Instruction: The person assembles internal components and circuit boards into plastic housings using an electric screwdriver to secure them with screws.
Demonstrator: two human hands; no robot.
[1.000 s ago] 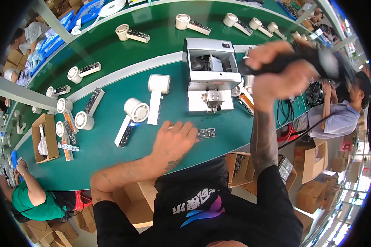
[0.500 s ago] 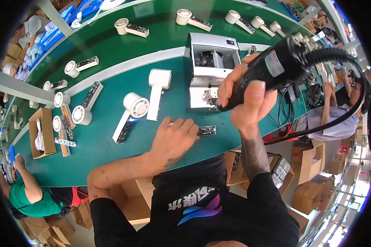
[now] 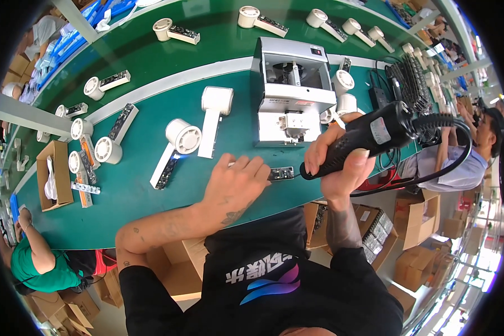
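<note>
Clasping a labelled driver [image 3: 369, 138] is the right hand [image 3: 343, 178]; left hand [image 3: 235, 185] seemingly pinches circuitry [image 3: 282, 173].

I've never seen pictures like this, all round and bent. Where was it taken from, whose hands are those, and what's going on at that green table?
No robot here: a wide fisheye camera worn on a person's head looks down, which bends straight edges. The bare hands are that person's own. The right hand grips a black corded tool, its tip near the end of a circuit-board strip. The left hand is curled over that strip, hiding much of it. On the green table stand a silver machine, white round-headed pieces resembling handheld fans, and an open cardboard box.
</note>
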